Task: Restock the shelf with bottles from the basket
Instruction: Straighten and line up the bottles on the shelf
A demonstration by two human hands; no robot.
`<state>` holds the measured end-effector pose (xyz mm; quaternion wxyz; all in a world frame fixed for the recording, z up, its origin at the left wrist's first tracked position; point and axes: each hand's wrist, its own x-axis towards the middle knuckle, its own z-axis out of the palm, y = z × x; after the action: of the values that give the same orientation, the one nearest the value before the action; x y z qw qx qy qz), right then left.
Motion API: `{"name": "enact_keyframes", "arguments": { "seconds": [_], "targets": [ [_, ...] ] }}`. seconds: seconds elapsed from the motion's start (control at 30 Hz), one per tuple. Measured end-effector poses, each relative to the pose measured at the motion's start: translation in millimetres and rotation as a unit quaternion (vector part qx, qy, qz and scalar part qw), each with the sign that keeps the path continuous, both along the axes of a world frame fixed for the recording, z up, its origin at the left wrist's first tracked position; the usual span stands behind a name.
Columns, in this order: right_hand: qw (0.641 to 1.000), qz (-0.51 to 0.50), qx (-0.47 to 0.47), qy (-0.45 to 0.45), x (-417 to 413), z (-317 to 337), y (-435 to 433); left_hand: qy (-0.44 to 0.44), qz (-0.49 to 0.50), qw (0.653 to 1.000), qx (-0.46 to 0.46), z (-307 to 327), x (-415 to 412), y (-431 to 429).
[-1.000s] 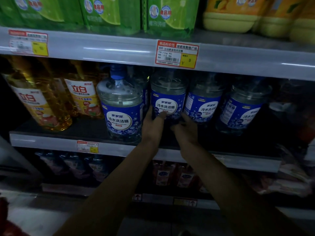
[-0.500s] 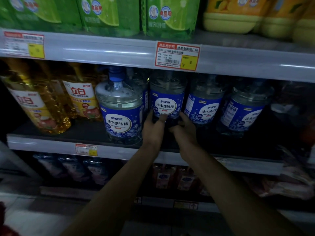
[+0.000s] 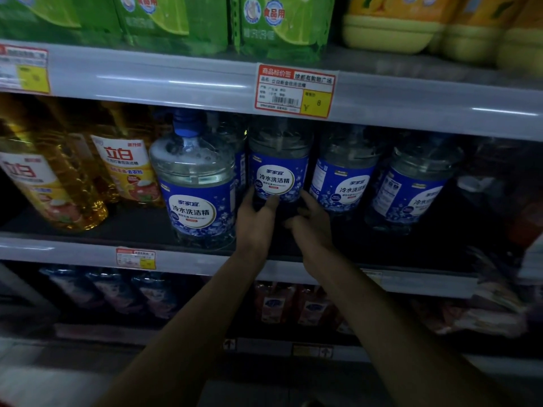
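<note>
Both left hand (image 3: 255,223) and right hand (image 3: 312,226) clasp the bottle (image 3: 277,168), its base hidden in shadow.

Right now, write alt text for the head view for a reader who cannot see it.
The left hand and right hand grip the base of a blue-labelled clear bottle on the middle shelf, in a row of matching bottles; yellow bottles stand to the left.

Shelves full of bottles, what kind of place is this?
Probably a supermarket aisle: a price tag on the shelf edge, a row of identical blue-labelled detergent bottles, and green pouches stacked above.
</note>
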<state>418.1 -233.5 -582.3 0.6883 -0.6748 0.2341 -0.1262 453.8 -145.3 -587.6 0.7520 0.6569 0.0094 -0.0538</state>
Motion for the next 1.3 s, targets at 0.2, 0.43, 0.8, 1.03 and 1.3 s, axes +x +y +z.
{"name": "enact_keyframes", "arguments": {
  "seconds": [0.2,0.43,0.8,1.03,1.3],
  "targets": [
    [1.0,0.006,0.006,-0.002,1,3,1,-0.01,0.0,1.0,0.003,-1,-2,-1],
    [1.0,0.029,-0.003,-0.003,1,1,-1,-0.005,-0.011,1.0,0.002,0,-4,0],
    [0.999,0.037,-0.018,-0.023,6,-7,1,-0.025,-0.022,0.999,0.015,1,-5,3],
    [0.985,0.03,-0.164,0.035,-12,3,-12,-0.061,-0.041,0.99,0.119,7,-20,18],
    [0.888,0.09,-0.449,0.041,-70,5,-46,-0.19,-0.09,0.916,0.342,19,-48,47]
  ]
}}
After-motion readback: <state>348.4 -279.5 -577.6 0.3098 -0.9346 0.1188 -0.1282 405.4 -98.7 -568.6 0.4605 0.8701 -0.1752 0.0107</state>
